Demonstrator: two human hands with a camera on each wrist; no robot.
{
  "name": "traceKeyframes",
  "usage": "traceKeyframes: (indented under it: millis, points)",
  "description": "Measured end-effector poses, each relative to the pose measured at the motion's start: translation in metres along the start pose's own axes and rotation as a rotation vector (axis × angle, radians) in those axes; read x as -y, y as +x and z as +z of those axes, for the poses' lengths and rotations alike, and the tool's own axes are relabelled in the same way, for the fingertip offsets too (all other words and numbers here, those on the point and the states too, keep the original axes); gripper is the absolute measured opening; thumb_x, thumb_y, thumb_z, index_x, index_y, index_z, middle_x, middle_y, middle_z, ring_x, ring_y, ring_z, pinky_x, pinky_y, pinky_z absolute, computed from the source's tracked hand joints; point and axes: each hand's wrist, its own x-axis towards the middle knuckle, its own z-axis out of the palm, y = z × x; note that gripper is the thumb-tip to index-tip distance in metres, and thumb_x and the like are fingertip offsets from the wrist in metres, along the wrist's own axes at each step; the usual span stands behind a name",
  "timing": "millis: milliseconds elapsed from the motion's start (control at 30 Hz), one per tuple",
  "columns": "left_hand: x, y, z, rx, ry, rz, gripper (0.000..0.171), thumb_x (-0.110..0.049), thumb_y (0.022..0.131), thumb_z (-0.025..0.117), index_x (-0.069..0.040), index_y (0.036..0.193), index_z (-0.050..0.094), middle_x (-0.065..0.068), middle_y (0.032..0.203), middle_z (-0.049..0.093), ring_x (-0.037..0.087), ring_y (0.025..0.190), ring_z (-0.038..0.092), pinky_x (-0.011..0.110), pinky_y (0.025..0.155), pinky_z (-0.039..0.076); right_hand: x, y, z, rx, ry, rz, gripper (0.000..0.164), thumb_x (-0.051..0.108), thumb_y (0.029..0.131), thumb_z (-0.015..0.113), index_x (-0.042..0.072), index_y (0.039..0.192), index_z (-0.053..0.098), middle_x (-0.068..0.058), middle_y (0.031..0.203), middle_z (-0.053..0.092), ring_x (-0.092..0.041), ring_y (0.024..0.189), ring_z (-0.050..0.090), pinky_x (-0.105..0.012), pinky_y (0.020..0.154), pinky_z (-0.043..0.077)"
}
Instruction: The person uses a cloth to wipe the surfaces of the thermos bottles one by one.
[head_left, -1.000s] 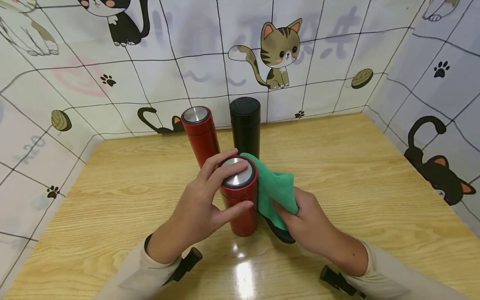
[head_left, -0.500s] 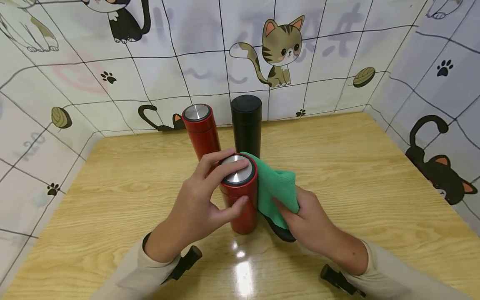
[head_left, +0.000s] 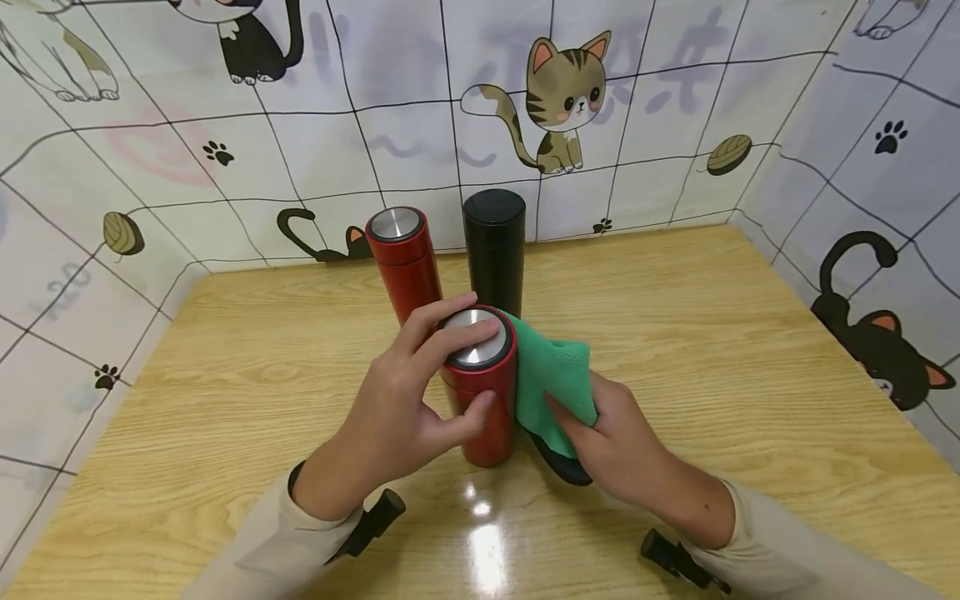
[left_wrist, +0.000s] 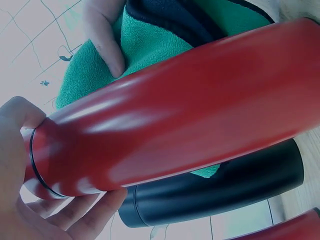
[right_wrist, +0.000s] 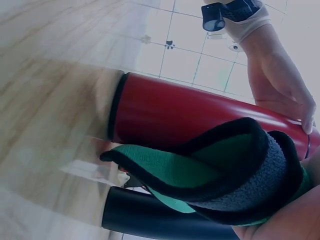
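Observation:
A red thermos flask (head_left: pixel 487 429) with a shiny steel-topped lid stands upright near the middle of the table. My left hand (head_left: pixel 393 408) grips its upper end, with fingers over the lid and the thumb against the near side; the left wrist view shows that thumb just by the dark seam line. In my right hand (head_left: pixel 618 446) is a folded green cloth (head_left: pixel 555 379) with a dark edge and dark backing, held against the flask's right side. Seen from the right wrist, the cloth (right_wrist: pixel 240 170) bunches beside the red body. Part of the cloth is hidden behind the flask.
Close behind stand a second red flask (head_left: pixel 405 267) at left and a black flask (head_left: pixel 495 258) at right. The wooden table (head_left: pixel 247 358) meets cat-patterned wall sheets (head_left: pixel 405 75) at the back and sides.
My left thumb has drawn back slightly across the near side of the flask. The cloth's top edge has slid a little, back around the flask's far right side. Both hands otherwise keep their places.

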Motion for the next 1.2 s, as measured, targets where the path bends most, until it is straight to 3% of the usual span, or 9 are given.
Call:
traceKeyframes:
  millis: [267,500,733,867,1000,1200]
  points:
    - [0.0003,-0.0002,-0.0006,0.008,-0.007,0.004,0.052,-0.017,0.081,0.073,-0.016,0.132,0.059,0.011,0.144,0.050,0.023,0.120,0.062,0.037,0.089,0.059,0.0045,-0.0007,-0.0004,-0.080,0.021,-0.101,0.039,-0.001,0.097,0.058,0.004,0.135,0.060,-0.009,0.123,0.070,-0.002,0.108,0.063,-0.019,0.090,0.054]
    - [-0.0003,-0.0006,-0.0003,0.015,-0.002,-0.001,0.052,-0.017,0.082,0.071,-0.017,0.132,0.058,0.010,0.146,0.049,0.023,0.121,0.061,0.037,0.088,0.059,0.0009,-0.0003,0.0009,-0.032,0.009,-0.039,0.034,0.003,0.099,0.058,0.005,0.132,0.061,-0.006,0.117,0.071,-0.005,0.098,0.063,-0.022,0.085,0.055]
    - [0.0000,-0.0001,-0.0011,0.005,0.050,0.006,0.055,-0.022,0.081,0.081,-0.018,0.132,0.060,0.011,0.146,0.052,0.024,0.123,0.061,0.038,0.093,0.058,0.0036,-0.0012,0.0006,-0.101,0.051,-0.160,0.044,-0.007,0.094,0.058,0.005,0.136,0.059,-0.012,0.123,0.069,-0.002,0.109,0.063,-0.018,0.089,0.054]
    - [-0.0023,0.0005,-0.0039,-0.015,0.088,0.013,0.057,-0.024,0.078,0.086,-0.018,0.131,0.064,0.011,0.144,0.054,0.026,0.127,0.058,0.040,0.097,0.056,0.0025,0.0000,0.0009,-0.049,0.024,-0.098,0.040,0.001,0.098,0.057,0.007,0.138,0.058,-0.008,0.123,0.069,-0.003,0.105,0.063,-0.021,0.088,0.055]
    - [-0.0054,-0.0001,-0.0048,-0.030,0.126,0.016,0.052,-0.027,0.080,0.084,-0.019,0.128,0.066,0.014,0.139,0.053,0.026,0.120,0.061,0.039,0.090,0.059,0.0002,-0.0004,0.0015,-0.035,-0.007,-0.054,0.038,0.004,0.099,0.058,0.006,0.136,0.058,-0.006,0.121,0.070,-0.005,0.100,0.063,-0.023,0.087,0.055]
    - [-0.0082,-0.0009,-0.0047,-0.047,0.151,0.033,0.049,-0.028,0.082,0.081,-0.019,0.128,0.066,0.016,0.133,0.055,0.027,0.116,0.063,0.040,0.085,0.060,0.0046,-0.0027,0.0006,-0.108,0.034,-0.156,0.045,-0.006,0.094,0.059,0.005,0.137,0.058,-0.010,0.124,0.069,-0.001,0.111,0.063,-0.017,0.090,0.053]
